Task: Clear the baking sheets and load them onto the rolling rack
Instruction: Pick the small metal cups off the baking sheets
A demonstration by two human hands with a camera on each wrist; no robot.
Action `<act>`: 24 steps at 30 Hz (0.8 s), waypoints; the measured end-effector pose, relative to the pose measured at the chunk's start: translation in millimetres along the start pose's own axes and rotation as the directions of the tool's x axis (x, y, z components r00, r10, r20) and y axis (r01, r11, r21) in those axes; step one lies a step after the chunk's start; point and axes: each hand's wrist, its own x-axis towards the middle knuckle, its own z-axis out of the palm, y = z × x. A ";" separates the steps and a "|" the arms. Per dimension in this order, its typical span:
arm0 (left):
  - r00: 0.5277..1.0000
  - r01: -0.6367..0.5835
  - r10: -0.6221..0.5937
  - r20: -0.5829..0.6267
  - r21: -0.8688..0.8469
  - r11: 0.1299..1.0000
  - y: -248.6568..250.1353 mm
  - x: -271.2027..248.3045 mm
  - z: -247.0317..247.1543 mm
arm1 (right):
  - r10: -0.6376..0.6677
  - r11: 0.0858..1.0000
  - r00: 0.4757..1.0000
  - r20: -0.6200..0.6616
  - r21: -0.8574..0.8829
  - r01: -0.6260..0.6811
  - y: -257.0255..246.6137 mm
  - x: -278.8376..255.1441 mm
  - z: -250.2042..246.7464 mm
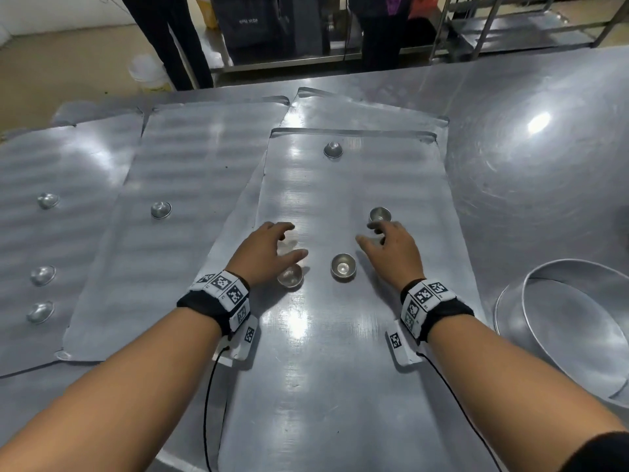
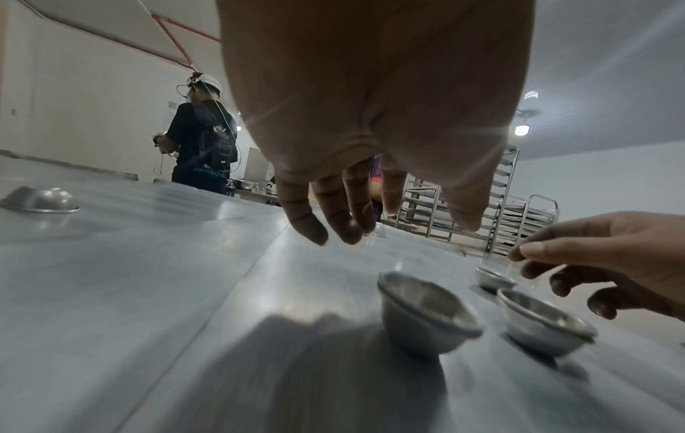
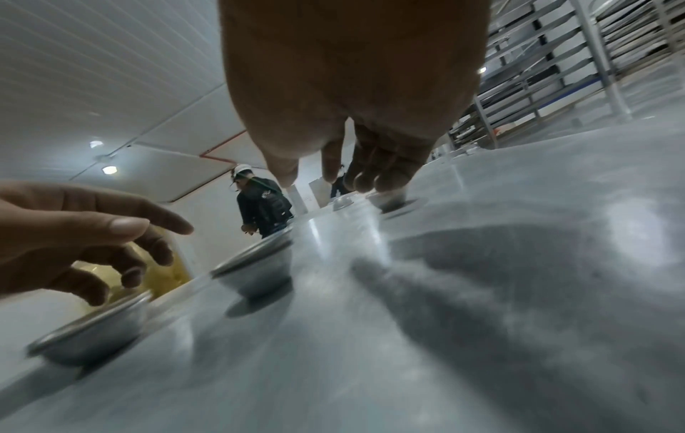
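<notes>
A long baking sheet (image 1: pixel 340 352) lies in front of me on the steel table, with several small metal cups on it. My left hand (image 1: pixel 293 241) hovers over the sheet with its fingers spread and holds nothing. An upright cup (image 1: pixel 290 276) sits just under its thumb. My right hand (image 1: pixel 369 233) reaches out with loose fingers, its fingertips (image 3: pixel 370 181) right at another upright cup (image 1: pixel 379 214) without a clear grip. A third upright cup (image 1: pixel 343 266) stands between the hands. An upturned cup (image 1: pixel 333 149) sits at the far end.
More baking sheets (image 1: pixel 190 158) overlap to the left, carrying several upturned cups (image 1: pixel 160 210). A big round pan (image 1: pixel 561 321) stands at the right edge. Rolling racks (image 2: pixel 496 211) stand beyond the table. People (image 1: pixel 177 39) stand on its far side.
</notes>
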 end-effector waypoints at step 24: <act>0.979 -0.167 0.106 0.177 0.377 0.911 46.0 213.9 -25.1 | 0.023 0.992 1.000 0.001 0.126 -0.023 56.9 60.8 12.6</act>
